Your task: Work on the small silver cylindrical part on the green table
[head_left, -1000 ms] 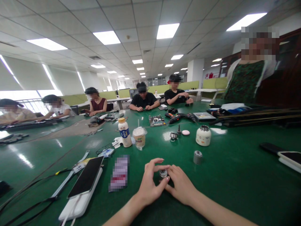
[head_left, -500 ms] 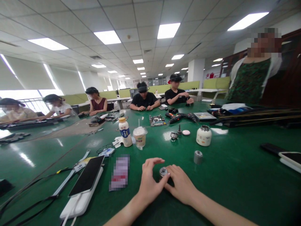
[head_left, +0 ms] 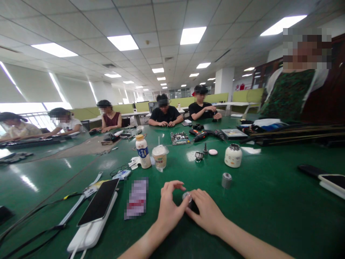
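A small round grey metal cylinder [head_left: 185, 196] stands on the green table between my hands, its lower part mostly hidden. My right hand [head_left: 206, 210] holds it from the right, fingers together against its side and thumb tucked low. On the other side, my left hand [head_left: 172, 207] is curved into an open C. Its thumb tip lies over the cylinder's top edge, while its index finger arches behind with a gap. A second grey metal cylinder [head_left: 226, 181] stands upright beyond my right hand, apart from it.
Farther off are a white jar [head_left: 233, 156], a metal ring-like part [head_left: 198, 157], a plastic cup [head_left: 160, 158], a bottle [head_left: 143, 153] and a circuit board [head_left: 180, 138]. A phone [head_left: 99, 201] rests on a white power bank [head_left: 104, 230] at left. Several people sit around the table; one stands at right.
My left hand's fingers have drawn back from the cylinder, opening a gap, and its thumb has shifted left across the top. My right hand stays at the cylinder's side.
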Available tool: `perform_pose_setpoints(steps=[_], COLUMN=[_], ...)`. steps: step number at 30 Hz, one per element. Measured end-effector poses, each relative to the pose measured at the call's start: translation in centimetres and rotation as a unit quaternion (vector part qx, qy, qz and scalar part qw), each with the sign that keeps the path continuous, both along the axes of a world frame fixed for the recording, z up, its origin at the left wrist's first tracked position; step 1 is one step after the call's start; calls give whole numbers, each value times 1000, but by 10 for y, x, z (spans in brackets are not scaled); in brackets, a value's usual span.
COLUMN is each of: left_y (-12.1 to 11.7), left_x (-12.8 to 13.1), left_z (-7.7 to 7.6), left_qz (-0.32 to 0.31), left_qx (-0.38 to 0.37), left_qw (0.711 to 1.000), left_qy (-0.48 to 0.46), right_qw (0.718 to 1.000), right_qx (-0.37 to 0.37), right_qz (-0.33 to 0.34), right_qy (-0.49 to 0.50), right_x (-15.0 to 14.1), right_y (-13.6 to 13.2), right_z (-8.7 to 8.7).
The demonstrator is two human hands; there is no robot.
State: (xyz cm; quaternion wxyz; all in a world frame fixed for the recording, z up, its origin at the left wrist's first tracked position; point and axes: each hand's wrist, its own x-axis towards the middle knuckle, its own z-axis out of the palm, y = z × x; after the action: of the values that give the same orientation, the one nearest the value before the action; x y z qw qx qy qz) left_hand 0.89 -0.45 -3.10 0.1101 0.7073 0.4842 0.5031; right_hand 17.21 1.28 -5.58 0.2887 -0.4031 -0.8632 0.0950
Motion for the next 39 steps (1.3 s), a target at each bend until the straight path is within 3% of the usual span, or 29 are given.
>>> perform_pose_setpoints(steps=[7, 12, 18, 22, 28, 32, 39], left_y=[2, 13, 36, 41, 31, 14, 2], left_x=[-2, -12, -37, -43, -27, -8, 0], left_z=[4, 5, -19, -29, -17, -8, -6], left_qz=[26, 91, 87, 68, 65, 11, -1], left_qx=[-6, 14, -61, -61, -26, 22, -12], left_qw=[999, 996, 994, 995, 998, 998, 1000], left_qy=[19, -19, 16, 43, -5, -57, -25], right_qw=[1000, 1000, 1000, 1000, 1000, 1000, 1000], right_qx=[7, 11, 6, 6, 6, 4, -5], right_qz=[-3, -8, -12, -14, -15, -8, -5], right_qy=[2, -12, -4, -5, -6, -3, 2], right_x=[-1, 0, 0, -1, -1, -1, 0], right_y=[2, 0, 0, 0, 0, 1, 1], right_z=[-2, -1, -1, -1, -1, -3, -2])
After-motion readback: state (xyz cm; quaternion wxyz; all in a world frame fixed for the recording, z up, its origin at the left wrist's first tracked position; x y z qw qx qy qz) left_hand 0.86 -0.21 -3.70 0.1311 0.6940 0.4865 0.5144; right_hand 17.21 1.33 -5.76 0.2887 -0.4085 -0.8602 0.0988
